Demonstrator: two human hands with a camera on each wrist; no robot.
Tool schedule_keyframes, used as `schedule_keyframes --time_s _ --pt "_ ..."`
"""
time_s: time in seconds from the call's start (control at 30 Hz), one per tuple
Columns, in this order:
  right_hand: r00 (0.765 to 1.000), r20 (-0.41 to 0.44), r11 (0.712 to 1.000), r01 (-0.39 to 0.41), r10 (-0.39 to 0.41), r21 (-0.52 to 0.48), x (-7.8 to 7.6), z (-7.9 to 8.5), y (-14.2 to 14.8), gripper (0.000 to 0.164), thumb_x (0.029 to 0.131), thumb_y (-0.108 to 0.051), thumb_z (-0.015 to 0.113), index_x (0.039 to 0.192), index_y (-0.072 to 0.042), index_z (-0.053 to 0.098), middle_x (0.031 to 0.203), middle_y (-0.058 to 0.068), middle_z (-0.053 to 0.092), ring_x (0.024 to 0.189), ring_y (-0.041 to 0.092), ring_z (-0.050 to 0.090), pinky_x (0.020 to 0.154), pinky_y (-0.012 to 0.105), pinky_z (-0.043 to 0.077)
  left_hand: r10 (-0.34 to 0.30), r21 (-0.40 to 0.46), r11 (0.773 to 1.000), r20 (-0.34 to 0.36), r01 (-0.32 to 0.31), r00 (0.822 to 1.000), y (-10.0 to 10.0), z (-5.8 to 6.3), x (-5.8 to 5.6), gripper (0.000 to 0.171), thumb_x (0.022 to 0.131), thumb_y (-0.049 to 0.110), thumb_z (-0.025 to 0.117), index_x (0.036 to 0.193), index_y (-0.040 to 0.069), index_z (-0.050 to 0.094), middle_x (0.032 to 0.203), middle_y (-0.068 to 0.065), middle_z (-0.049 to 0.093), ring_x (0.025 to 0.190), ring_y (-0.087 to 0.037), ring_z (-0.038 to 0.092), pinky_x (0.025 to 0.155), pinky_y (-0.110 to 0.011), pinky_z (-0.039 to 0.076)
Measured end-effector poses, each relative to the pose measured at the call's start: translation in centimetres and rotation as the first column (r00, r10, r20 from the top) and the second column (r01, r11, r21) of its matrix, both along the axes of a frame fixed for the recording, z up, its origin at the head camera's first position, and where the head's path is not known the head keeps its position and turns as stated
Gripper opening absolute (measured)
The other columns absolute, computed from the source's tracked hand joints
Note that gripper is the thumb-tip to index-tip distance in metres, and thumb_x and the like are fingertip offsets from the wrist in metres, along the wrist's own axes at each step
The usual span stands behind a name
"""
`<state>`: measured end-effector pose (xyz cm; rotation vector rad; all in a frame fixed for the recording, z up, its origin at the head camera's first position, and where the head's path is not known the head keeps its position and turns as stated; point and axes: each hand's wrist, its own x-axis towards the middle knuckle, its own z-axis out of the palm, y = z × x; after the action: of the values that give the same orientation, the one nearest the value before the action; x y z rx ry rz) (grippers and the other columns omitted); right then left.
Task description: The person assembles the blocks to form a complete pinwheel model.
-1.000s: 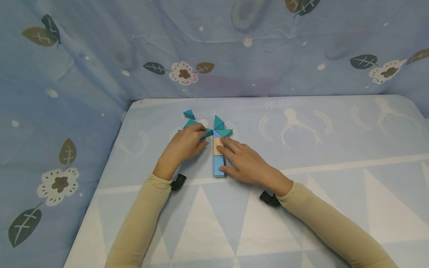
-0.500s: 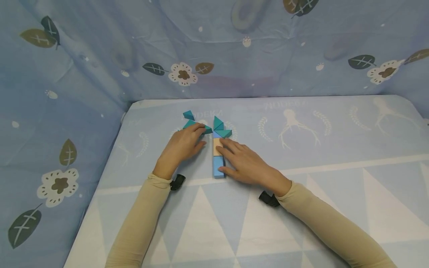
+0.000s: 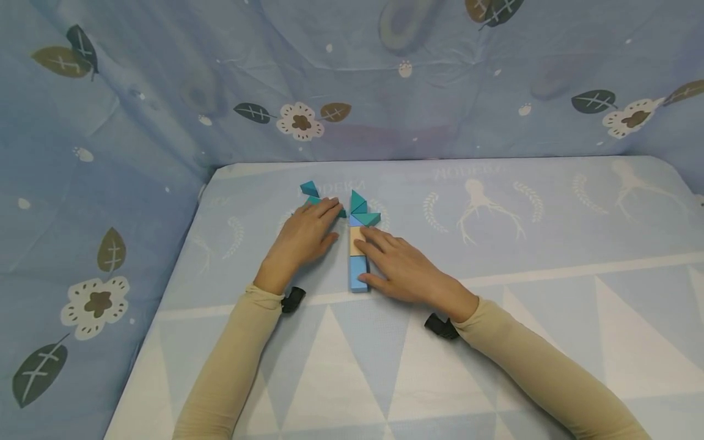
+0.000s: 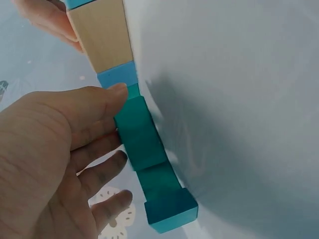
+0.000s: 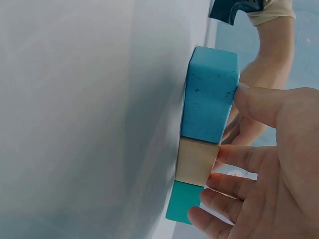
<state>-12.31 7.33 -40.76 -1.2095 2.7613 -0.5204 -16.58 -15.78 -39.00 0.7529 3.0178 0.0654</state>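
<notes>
Left hand: I am seeing the left hand [image 3: 305, 237] reaching over a group of teal, angular blocks [image 3: 312, 200], partly covering them.
Left grip: the fingers are spreading apart in the left wrist view; I cannot tell whether the thumb tip is touching the teal or just hovering beside it.
Right hand: I am watching the right hand [image 3: 404, 266] resting against the right side of the row, thumb at the smooth blue rectangular block [image 3: 359, 269], fingertips at the pale bare-wood block [image 3: 355, 235].
Right grip: the fingers are lying nearly straight and slightly spread, touching rather than pinching.
Row: the blue block is lying nearest the person, the wood block is touching its far end, and a small blue triangular block [image 3: 354, 221] is sitting beyond that.
Far end: two teal triangular blocks [image 3: 357, 201] are meeting there, while another teal triangle [image 3: 368, 219] is pointing right.
Loose piece: a dark blue-teal wedge [image 3: 310, 187] is lying beyond the left hand.
Surface: everything is resting on a pale blue-and-white patterned cloth [image 3: 396, 366].
</notes>
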Motion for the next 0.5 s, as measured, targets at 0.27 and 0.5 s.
schedule_keyframes --time_s 0.27,0.5 --pt "1.000 -0.010 1.000 -0.002 0.002 -0.007 0.0 0.0 0.1 0.068 0.097 -0.044 0.058 0.148 -0.004 0.041 0.159 0.016 0.028 0.146 0.032 0.030 0.111 0.050 0.038 0.006 0.143 0.990 0.007 -0.006 1.000 -0.8 0.1 -0.6 0.059 0.098 0.025 0.061 0.149 0.005 0.039 0.156 -0.012 0.036 0.140 -0.032 0.040 0.111 -0.054 0.038" --pt "1.000 -0.013 1.000 -0.009 0.009 -0.008 0.0 -0.1 0.1 0.068 0.098 -0.045 0.057 0.149 -0.004 0.040 0.159 0.016 0.027 0.146 0.032 0.030 0.112 0.049 0.038 0.041 0.242 0.970 -0.059 -0.026 0.997 -2.3 0.2 -1.3 0.054 0.098 0.018 0.060 0.147 0.005 0.042 0.152 -0.013 0.042 0.137 -0.033 0.043 0.109 -0.052 0.039"
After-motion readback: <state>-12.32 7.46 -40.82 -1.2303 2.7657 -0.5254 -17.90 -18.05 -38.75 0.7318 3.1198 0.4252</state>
